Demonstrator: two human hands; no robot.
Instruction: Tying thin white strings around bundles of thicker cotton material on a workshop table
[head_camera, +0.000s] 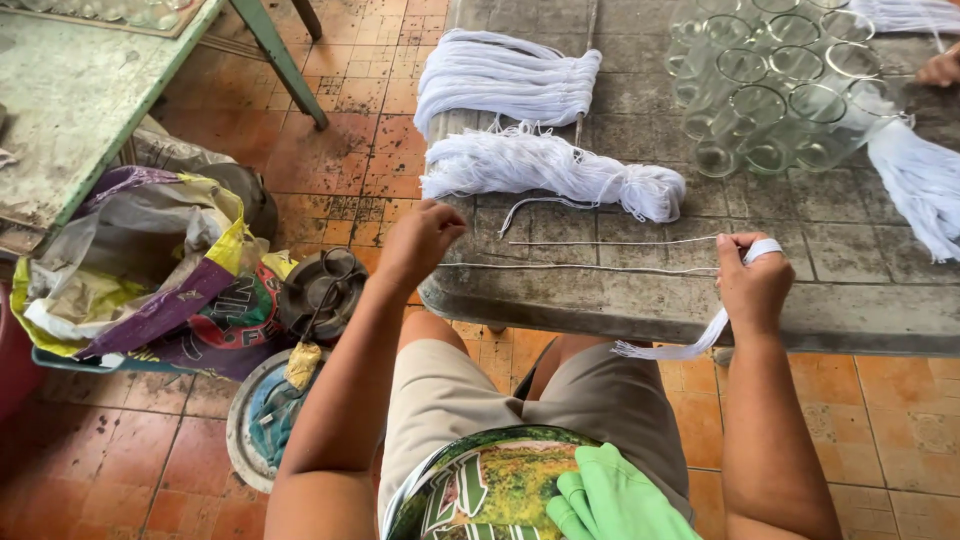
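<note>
My left hand (420, 240) and my right hand (752, 285) pinch the two ends of thin white strings (590, 267) stretched taut between them over the front edge of a worn grey table (820, 310). A bunch of cut white strings (668, 349) hangs out of my right fist below the table edge, and a white band wraps one finger. Just beyond the hands lies a knotted bundle of white thread (560, 170). Another white bundle (505, 80) drapes over the table's left edge further back.
A cluster of clear glass cups (775, 85) stands at the back right of the table beside more white thread (920, 185). Another person's hand (942, 68) shows at the right edge. Crumpled bags (150, 270), a round metal object (320, 292) and a green table (80, 100) lie left.
</note>
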